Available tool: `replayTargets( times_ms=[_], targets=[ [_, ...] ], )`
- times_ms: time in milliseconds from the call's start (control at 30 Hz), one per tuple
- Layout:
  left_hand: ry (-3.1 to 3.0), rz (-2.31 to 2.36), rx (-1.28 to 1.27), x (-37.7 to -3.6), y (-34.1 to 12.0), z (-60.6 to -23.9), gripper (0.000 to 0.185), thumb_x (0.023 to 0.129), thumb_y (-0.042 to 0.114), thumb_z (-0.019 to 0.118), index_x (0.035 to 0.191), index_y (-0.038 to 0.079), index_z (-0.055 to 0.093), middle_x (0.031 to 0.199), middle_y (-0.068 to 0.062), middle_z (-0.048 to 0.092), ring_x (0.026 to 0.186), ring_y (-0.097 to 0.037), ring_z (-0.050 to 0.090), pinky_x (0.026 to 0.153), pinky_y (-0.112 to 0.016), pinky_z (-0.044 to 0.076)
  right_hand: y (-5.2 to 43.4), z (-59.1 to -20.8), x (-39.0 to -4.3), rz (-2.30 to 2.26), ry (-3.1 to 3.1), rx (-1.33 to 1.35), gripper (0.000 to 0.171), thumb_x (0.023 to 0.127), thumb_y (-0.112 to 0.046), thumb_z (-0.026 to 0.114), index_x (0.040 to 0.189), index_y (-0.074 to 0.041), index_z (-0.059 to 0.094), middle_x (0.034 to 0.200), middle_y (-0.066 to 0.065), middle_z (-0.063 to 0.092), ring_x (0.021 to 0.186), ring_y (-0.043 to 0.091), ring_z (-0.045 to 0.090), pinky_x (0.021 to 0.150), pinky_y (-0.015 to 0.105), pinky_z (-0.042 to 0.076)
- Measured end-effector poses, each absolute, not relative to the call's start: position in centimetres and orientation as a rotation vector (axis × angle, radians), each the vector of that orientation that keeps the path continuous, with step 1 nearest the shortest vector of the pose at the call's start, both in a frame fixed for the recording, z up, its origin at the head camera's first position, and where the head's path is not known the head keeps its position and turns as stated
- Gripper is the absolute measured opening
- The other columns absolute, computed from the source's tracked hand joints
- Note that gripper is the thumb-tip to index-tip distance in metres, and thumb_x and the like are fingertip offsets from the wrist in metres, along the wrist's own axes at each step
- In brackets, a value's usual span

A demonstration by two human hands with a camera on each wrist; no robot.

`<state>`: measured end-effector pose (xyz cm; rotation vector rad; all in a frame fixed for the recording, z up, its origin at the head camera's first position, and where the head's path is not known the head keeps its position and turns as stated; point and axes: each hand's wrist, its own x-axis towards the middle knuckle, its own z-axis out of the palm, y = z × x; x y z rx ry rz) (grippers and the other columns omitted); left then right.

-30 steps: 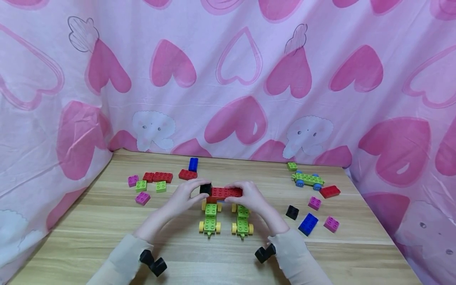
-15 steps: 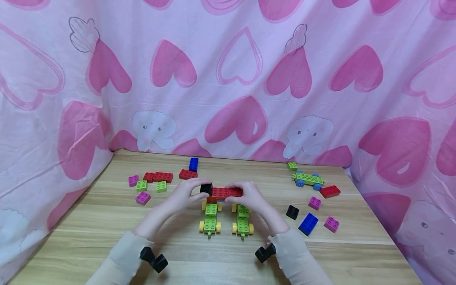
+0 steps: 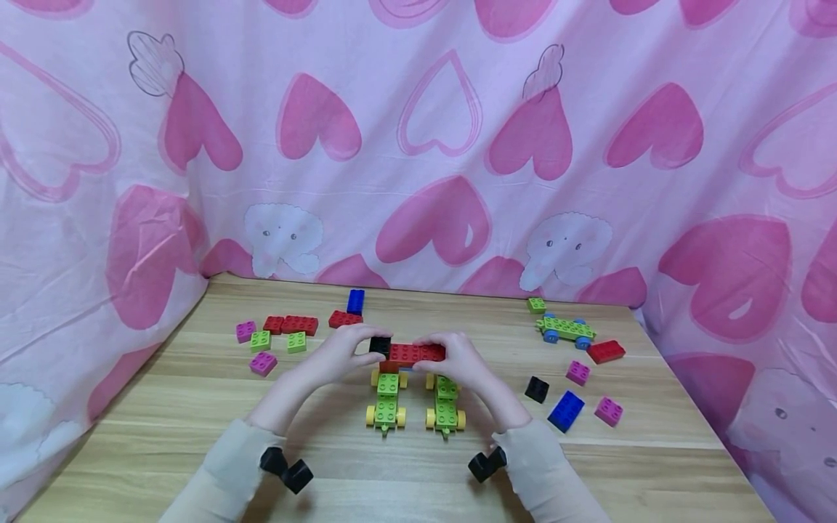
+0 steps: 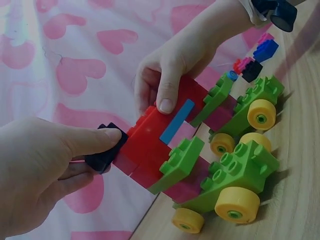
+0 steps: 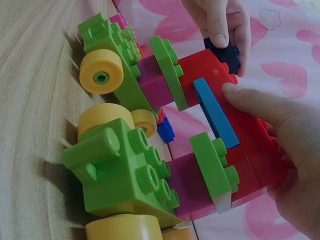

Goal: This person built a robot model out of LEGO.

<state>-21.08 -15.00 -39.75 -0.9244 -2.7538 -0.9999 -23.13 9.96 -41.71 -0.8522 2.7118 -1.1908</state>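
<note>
Reaching with both hands past two green wheeled bases (image 3: 386, 412), set side by side on yellow wheels (image 4: 237, 202), with hitches toward the body and long axes running away from it. Bridging the far ends with a red beam (image 3: 407, 354), raised on magenta blocks (image 5: 190, 175) and thin green bricks (image 5: 210, 171). Gripping the beam's right end in the right hand (image 3: 458, 357), thumb on the near face. Pinching a black block (image 3: 379, 345) between thumb and fingers of the left hand (image 3: 340, 356), at the beam's left end; impossible to tell whether fully seated. Best, in judgement, to brace the right end, square the block to the beam's edges, and press straight down above the left column, without levering the stack or rolling the wheels. Pointing crosswise: beam's long axis left to right, studs upward, block's studs upward too. Farther off, lying apart: a blue brick (image 3: 566, 411), a blue-wheeled base (image 3: 565, 331), lime bricks (image 3: 259, 341). Hanging beyond: a heart-print curtain (image 3: 366, 174).
</note>
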Motion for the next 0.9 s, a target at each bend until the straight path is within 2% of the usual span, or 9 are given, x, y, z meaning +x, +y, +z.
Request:
replayTargets(
  times_ms=[900],
  targets=[
    [-2.759,-1.051,-0.881,-21.03,-14.85,-39.89,0.038,0.089,0.015,0.072,0.125,0.006,0.064,0.122,-0.011,0.068,0.114,-0.029,0.063,0.098,-0.047,0.052,9.97,-41.95,-23.24,-1.191,2.739,-0.875,0.035,0.083,-0.027,0.079,0.112,-0.009,0.072,0.106,0.006,0.073,0.085,0.01,0.064,0.073,0.023,0.052]
  ],
)
